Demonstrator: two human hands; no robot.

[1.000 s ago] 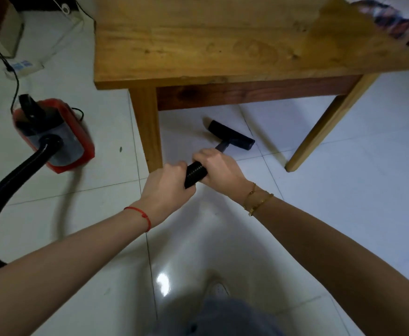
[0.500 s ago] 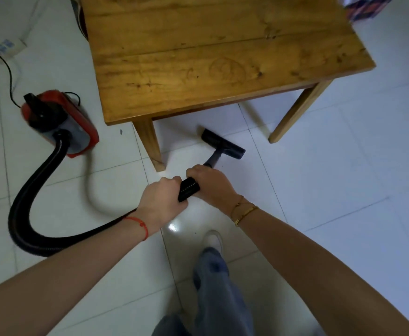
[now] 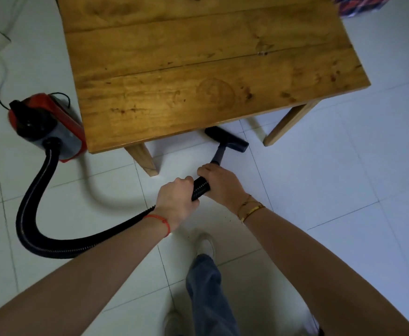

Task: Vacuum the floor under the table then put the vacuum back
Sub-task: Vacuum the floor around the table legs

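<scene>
Gripping ribbed black hose point(image 3: 201, 187) — both hands

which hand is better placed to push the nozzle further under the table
Right, probably. The right hand has its grip furthest forward on the hose, just behind the nozzle, in line with the tube. The left hand sits behind it.

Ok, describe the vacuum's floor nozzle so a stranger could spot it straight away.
Find the wooden table; at its near edge, between the two front legs, a flat black bar lies on the white tiles, partly under the tabletop. That is the floor nozzle, the only T-shaped piece, joined by a short grey tube to the ribbed black hose.
</scene>
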